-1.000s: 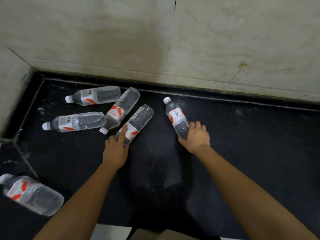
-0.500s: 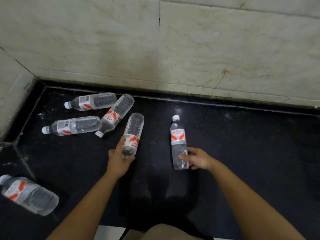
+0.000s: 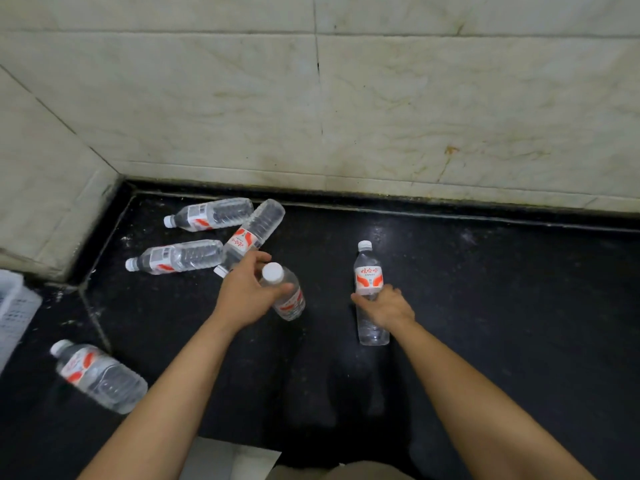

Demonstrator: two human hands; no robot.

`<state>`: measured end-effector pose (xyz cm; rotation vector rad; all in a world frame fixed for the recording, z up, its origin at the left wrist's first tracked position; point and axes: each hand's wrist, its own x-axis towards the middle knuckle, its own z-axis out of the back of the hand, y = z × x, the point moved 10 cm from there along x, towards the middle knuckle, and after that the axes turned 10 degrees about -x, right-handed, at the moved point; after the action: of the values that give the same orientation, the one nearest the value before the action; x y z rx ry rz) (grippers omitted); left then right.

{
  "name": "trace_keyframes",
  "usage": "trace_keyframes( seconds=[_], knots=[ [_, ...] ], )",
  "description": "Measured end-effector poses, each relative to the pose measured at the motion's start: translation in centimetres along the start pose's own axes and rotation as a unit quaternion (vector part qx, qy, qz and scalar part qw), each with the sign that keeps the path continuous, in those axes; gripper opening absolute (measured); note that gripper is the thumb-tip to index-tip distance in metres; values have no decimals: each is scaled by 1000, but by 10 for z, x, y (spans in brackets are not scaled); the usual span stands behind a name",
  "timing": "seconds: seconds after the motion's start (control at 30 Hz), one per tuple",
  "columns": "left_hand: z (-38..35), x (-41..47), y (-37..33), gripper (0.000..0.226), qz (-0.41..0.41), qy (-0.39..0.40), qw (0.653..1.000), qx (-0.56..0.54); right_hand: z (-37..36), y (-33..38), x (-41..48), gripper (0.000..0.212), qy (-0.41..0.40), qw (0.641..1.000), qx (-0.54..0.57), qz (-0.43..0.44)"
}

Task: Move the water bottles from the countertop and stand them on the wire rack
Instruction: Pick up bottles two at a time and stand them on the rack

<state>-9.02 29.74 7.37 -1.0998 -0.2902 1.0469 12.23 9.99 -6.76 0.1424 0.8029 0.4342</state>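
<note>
1. The left hand [image 3: 244,296] is wrapped around a tilted bottle [image 3: 284,294]; its white cap points toward the camera and it is clear of the black countertop [image 3: 485,306].
2. The right hand [image 3: 388,306] grips the middle of an upright bottle [image 3: 369,289], just below the red-and-white label. Whether its base touches the countertop cannot be told.
3. The two held bottles are near each other, with a gap between them.
4. Three loose bottles lie on their sides at the far left: the far bottle [image 3: 211,214], the middle bottle [image 3: 176,256], and the slanted bottle [image 3: 254,232], whose cap end lies just behind the left hand.
5. A sixth bottle [image 3: 98,375] lies on its side at the near left.
6. A white basket [image 3: 14,306] shows at the left edge.
7. A pale tiled wall [image 3: 381,116] rises behind the countertop.
</note>
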Motion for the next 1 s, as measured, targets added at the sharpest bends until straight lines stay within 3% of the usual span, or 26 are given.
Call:
trace_keyframes(
  seconds=[0.1,0.2,0.27,0.4,0.57,0.67,0.8,1.0],
  knots=[
    [-2,-2,11,39,-8,-15,997,-80,-2,-11,1,54,-3,997,76,-6],
    [-2,-3,16,37,-9,-32,989,-145,1,-25,-11,34,-12,983,185,-6],
    [-3,2,24,43,9,-33,984,-176,5,-36,-17,35,-35,964,262,-22],
    [-10,10,26,45,26,-14,985,-167,26,-41,-24,64,-91,928,361,-9],
    [-20,3,16,39,1,0,990,-140,51,-26,-50,79,-176,926,321,94],
    [-23,-3,15,36,-19,7,991,-132,39,-19,-62,76,-159,953,221,130],
    [-23,-11,19,36,-47,10,989,-136,19,-18,-69,85,-151,962,179,141],
    [-16,-2,22,21,-69,22,986,-147,17,-25,-88,64,-121,947,267,129]
  ],
)
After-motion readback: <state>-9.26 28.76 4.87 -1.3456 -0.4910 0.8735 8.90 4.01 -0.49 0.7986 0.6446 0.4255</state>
